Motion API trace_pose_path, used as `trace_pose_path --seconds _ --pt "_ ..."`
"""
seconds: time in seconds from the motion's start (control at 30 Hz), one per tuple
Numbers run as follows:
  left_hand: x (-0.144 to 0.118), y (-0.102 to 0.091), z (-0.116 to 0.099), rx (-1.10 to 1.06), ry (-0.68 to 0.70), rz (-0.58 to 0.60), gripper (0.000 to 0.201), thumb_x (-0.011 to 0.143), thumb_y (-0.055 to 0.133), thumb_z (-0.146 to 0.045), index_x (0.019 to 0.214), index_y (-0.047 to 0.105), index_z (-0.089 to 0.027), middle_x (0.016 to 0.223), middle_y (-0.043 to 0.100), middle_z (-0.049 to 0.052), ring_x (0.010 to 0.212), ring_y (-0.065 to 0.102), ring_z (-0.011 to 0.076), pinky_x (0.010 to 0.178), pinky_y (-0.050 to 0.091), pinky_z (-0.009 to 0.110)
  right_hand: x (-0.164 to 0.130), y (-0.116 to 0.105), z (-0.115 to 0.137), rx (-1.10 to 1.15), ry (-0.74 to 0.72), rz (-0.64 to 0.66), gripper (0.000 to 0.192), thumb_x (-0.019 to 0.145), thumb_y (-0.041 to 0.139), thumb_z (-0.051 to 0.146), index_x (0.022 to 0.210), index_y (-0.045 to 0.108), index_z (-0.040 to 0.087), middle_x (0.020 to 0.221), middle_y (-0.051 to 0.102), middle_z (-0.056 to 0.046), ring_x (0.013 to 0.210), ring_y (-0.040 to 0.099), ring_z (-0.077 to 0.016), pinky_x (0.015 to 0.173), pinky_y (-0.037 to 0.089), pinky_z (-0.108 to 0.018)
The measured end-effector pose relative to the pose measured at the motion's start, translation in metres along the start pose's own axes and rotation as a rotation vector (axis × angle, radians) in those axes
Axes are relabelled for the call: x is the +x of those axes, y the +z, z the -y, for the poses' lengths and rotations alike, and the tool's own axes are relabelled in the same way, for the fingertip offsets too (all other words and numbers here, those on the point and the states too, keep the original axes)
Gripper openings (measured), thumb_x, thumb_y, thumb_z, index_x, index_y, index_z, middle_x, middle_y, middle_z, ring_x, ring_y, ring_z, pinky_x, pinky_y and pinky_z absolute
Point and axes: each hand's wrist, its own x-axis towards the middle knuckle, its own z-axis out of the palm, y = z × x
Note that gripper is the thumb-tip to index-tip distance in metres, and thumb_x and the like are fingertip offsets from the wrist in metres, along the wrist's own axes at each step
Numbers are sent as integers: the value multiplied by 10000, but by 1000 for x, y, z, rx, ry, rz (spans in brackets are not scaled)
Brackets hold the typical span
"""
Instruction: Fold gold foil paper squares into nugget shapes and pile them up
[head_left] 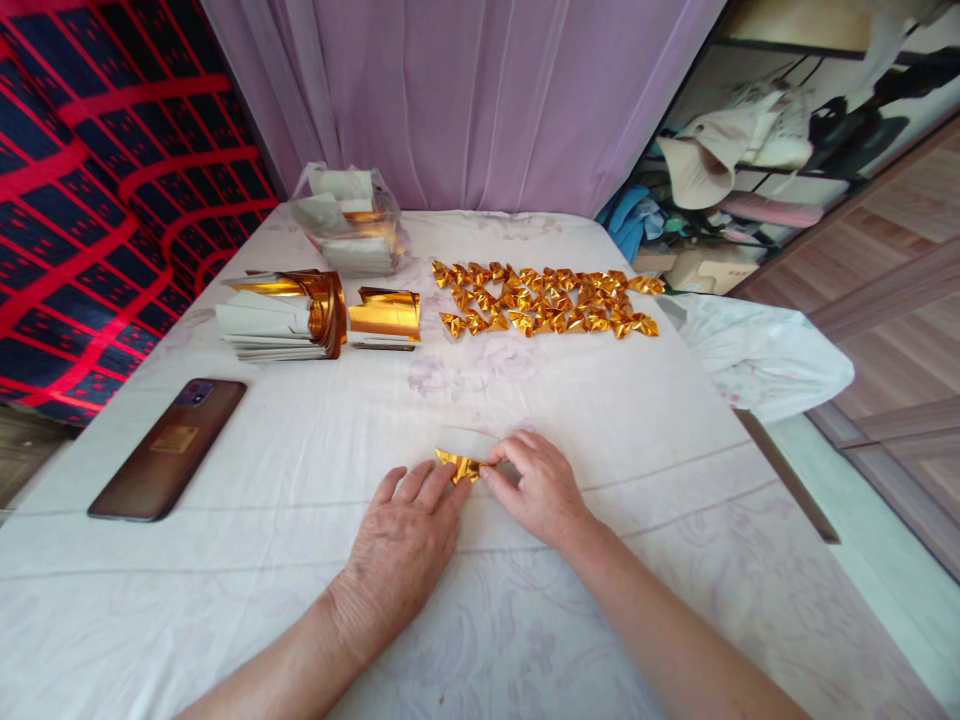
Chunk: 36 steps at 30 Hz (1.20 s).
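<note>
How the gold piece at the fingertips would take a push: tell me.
The gold piece looks like thin, creased foil paper, so it is probably light and easily crushed. Its pointed shape suggests it would slide over the tablecloth rather than roll.

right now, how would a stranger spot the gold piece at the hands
Find the white tablecloth, then rows of gold shapes toward its far side. Nearer the camera, the left hand and right hand touch the gold piece; unlike those shapes, it lies in no row.

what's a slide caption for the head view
Left hand and right hand on gold paper, folded pieces in rows beyond.
</note>
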Motion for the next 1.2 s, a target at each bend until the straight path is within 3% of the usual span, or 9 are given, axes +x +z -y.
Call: trace_pose_path --seconds 1.2 --pt "1 2 0 -32 -23 39 382 894 520 -188 1270 582 -219 1298 605 63 1172 541 265 966 432 465 3 0 -13 206 70 47 157 777 558 63 773 577 219 742 601 8 726 559 -146 660 419 -252"
